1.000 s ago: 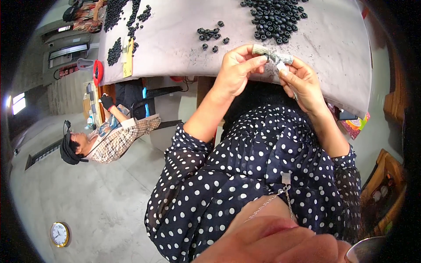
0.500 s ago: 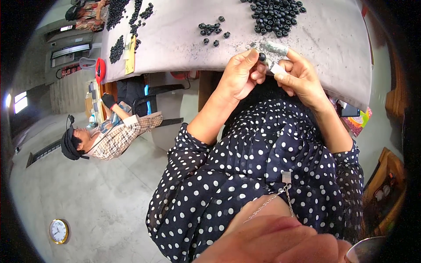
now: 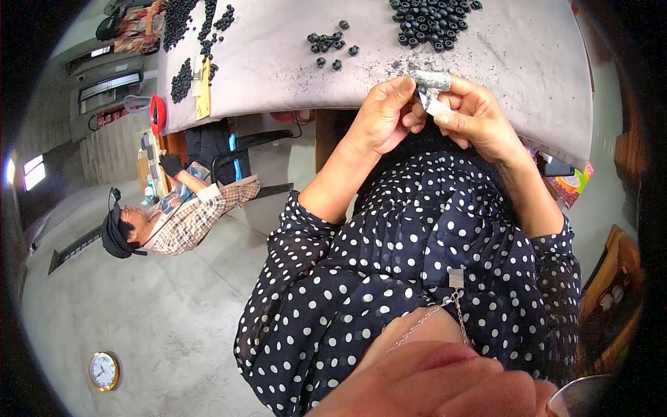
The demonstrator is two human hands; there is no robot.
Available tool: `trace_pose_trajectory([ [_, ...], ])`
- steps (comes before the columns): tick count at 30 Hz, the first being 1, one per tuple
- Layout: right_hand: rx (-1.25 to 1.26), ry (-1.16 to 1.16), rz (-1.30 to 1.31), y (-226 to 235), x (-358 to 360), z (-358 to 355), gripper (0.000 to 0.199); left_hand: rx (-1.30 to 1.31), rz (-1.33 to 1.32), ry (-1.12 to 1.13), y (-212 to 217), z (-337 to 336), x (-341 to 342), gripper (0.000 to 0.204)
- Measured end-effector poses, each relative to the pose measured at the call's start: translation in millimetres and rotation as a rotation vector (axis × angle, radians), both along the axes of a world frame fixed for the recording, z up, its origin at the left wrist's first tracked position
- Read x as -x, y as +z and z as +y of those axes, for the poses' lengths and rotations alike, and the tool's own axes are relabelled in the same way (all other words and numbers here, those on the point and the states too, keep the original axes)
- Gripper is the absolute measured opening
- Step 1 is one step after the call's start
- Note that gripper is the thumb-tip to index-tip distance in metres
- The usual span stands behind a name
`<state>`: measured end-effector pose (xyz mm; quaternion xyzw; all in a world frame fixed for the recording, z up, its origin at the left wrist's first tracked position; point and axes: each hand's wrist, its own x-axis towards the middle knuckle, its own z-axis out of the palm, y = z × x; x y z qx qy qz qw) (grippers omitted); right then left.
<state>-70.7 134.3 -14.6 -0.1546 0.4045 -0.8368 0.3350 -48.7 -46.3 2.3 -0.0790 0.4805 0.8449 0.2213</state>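
R hand (image 3: pixel 481 121) closer to L hand (image 3: pixel 383 115), wht tool (image 3: pixel 438 107) now at blk pc (image 3: pixel 419 90), wrapped fingertip (image 3: pixel 433 80) nearer

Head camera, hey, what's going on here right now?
The person's left hand pinches a small black part. The right hand, its index finger covered, holds a small white piece close to that part. On the table ahead lie a loose cluster and a bigger pile of black parts, with dark crumbs scattered near the hands.

bright window (image 3: pixel 33 172), left | gold-rimmed clock (image 3: pixel 103 371), lower-left | wooden furniture (image 3: pixel 608 267), right
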Motion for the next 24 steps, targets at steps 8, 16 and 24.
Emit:
trace_pose_trajectory([
  [8,0.021,0.014,-0.05,-6,5,1,0.034,0.028,-0.058,0.018,1,2,1,0.039],
  [16,0.079,0.071,-0.105,-9,8,4,0.034,-0.003,-0.071,-0.047,4,0,2,0.032],
  [24,0.123,0.081,-0.195,-14,11,5,0.036,-0.031,-0.025,-0.086,-5,0,6,0.029],
])
